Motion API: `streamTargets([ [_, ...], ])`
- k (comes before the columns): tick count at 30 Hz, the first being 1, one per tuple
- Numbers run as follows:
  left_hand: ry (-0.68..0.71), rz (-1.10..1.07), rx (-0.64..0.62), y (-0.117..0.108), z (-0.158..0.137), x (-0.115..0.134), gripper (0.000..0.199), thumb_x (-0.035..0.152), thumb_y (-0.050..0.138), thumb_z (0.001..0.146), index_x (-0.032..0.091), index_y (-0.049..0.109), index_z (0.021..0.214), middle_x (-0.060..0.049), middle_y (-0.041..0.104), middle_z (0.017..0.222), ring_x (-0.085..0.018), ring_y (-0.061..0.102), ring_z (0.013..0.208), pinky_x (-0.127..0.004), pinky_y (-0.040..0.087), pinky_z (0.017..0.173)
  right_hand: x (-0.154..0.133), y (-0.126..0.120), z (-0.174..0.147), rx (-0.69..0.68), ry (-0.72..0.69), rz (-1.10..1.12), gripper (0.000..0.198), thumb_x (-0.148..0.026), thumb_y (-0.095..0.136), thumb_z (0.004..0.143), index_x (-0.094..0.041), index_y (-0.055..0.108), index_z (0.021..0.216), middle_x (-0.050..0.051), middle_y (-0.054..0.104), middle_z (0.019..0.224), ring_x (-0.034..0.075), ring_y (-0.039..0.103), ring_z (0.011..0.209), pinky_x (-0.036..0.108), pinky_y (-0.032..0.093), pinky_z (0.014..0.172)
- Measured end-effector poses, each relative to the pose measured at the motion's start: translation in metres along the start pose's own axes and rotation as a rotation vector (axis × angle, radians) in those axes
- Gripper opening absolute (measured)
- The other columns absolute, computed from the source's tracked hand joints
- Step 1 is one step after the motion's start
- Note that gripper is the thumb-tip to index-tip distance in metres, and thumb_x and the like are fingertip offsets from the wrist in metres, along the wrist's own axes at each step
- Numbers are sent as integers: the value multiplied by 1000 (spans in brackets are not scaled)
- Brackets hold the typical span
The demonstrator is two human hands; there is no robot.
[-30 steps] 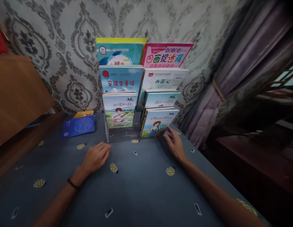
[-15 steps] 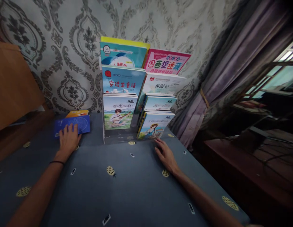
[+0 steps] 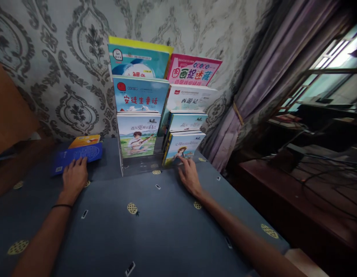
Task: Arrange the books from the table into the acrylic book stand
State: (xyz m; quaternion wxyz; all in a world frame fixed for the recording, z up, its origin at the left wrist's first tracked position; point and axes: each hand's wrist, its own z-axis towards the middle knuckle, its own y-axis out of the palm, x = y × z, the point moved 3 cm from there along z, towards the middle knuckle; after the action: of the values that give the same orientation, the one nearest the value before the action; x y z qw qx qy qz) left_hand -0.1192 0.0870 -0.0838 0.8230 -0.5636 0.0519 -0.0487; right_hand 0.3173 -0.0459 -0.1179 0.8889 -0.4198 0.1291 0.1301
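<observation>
My left hand rests over the near edge of a blue book, its fingers laid on the cover and its thumb hidden. The blue book partly covers an orange book lying behind it. My right hand reaches up to the front book with a girl in a hat, its index finger at the lower cover and the hand open. That book leans in the right column of a clear display rack. Beside it, in the left column, stands a book with a guitar player.
More books stand in tiers behind: a blue one, a teal one, a pink one and a white one. A brown box-like object is at the left. Tied curtains hang beside the table.
My right hand has moved up onto the front book's cover. The blue book has turned slightly, and my left hand has slid back toward its near edge. The view has shifted a little.
</observation>
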Motion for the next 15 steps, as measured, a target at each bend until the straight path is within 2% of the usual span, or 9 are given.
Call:
streamTargets([
  [4, 3, 38, -46, -5, -3, 1, 49, 11, 29, 97, 10, 54, 138, -20, 61, 136, -32, 57, 126, -45, 50, 99, 4, 3, -1, -9, -14, 43, 50, -24, 44, 91, -25, 46, 141, 12, 56, 113, 29, 58, 105, 49, 51, 93],
  [8, 39, 121, -145, -7, -10, 0, 50, 8, 32, 96, 14, 51, 141, -15, 56, 144, -29, 54, 132, -41, 45, 106, 8, 6, -1, -16, -4, 52, 48, -31, 42, 92, -21, 49, 138, 14, 59, 111, 30, 61, 102, 48, 53, 91],
  [13, 114, 151, -262, -14, -28, -6, 48, 6, 36, 96, 18, 52, 140, -12, 55, 146, -24, 52, 135, -36, 43, 108, 2, 2, 1, -78, -53, 73, 35, -34, 42, 92, -22, 62, 118, 14, 63, 109, 30, 64, 103, 46, 54, 90],
  [15, 146, 150, -301, -21, -36, -8, 46, 7, 36, 97, 18, 54, 137, -12, 58, 143, -23, 56, 131, -34, 45, 105, -1, -1, 0, -105, -71, 83, 31, -34, 42, 92, -23, 65, 110, 14, 64, 111, 30, 64, 105, 46, 55, 91],
])
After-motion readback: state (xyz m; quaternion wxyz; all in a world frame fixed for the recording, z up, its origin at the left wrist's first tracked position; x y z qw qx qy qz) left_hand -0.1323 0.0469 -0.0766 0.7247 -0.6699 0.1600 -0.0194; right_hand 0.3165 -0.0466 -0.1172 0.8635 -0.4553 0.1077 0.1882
